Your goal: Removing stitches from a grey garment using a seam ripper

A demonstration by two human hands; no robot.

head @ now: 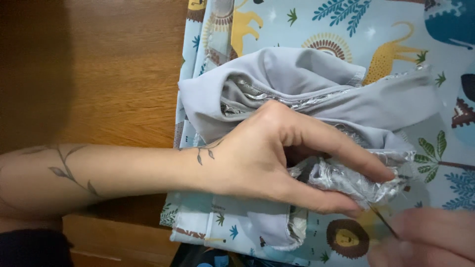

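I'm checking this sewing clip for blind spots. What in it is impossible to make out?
Head view only:
- Right hand: blurred and cut off by the bottom-right corner.
- The thin dark tool it holds: too small and blurred to identify.
- Left hand hides the part of the crumpled grey silver-lined fabric that it pinches.

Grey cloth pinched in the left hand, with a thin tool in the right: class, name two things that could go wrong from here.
1. The needle-like tool in the right hand points near the left hand fingertips; it might prick them.
2. The grey cloth is bunched, so layers might get caught together.
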